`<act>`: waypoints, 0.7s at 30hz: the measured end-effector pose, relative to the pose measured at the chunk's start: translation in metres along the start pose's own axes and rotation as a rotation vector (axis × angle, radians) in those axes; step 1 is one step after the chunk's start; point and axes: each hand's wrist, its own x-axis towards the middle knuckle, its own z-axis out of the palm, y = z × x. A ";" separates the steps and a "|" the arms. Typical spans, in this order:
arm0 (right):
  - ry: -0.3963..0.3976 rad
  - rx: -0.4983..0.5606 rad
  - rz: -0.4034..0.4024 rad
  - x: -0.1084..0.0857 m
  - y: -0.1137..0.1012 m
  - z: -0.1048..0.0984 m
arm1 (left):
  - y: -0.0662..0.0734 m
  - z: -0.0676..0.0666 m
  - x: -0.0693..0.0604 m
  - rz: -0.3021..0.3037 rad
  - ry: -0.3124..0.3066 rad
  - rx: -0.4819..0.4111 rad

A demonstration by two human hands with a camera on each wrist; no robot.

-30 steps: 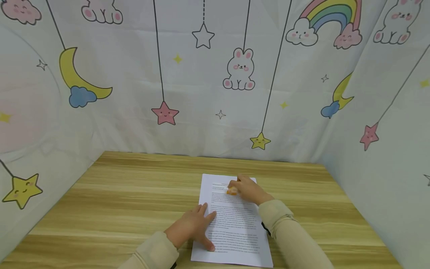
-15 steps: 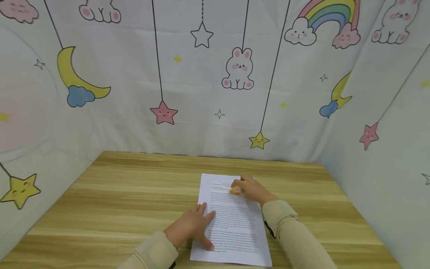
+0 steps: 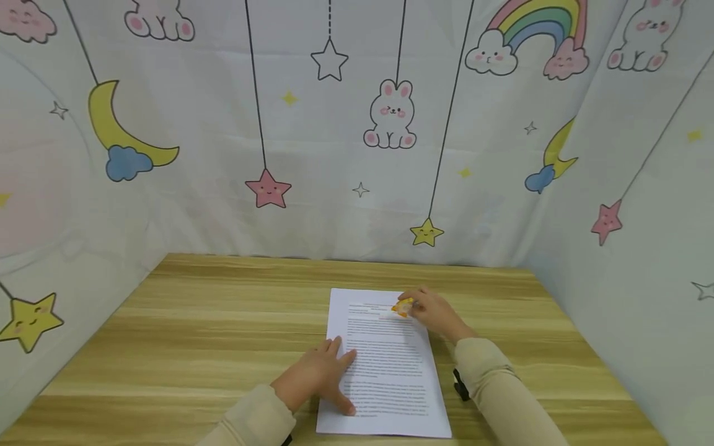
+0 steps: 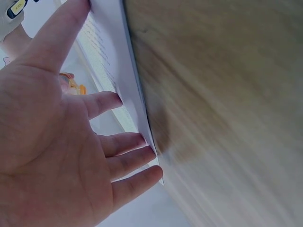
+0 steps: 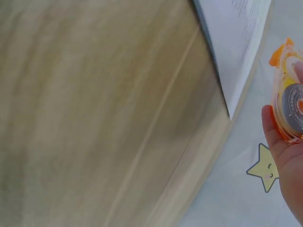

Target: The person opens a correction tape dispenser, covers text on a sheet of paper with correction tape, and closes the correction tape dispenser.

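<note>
Right hand [image 3: 434, 313] pinches tape [image 3: 402, 307]; tape juts left of those fingers, over upper page [image 3: 385, 365], long axis partly hidden; left hand [image 3: 320, 375] lies farther, fingers spread on page's left edge

a person's bare left hand [image 3: 318, 375] and right hand [image 3: 440, 313], plain cream sleeves [image 3: 515, 402] along the bottom edge, thick soft cuffs [image 3: 480, 359], black wrist gear [image 3: 460, 385] lower right, a yellowish label [image 4: 19, 6] upper left in the left wrist view
</note>
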 end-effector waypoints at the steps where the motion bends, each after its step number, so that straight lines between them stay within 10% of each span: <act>1: 0.011 -0.007 -0.005 -0.001 0.001 0.000 | 0.000 0.000 0.000 0.001 0.001 0.000; 9: 0.105 -0.195 -0.157 -0.007 0.004 0.005 | -0.001 0.000 0.001 0.001 -0.006 -0.017; 21: 0.048 -0.248 -0.162 -0.001 0.000 0.009 | -0.003 0.002 0.003 0.017 0.007 -0.005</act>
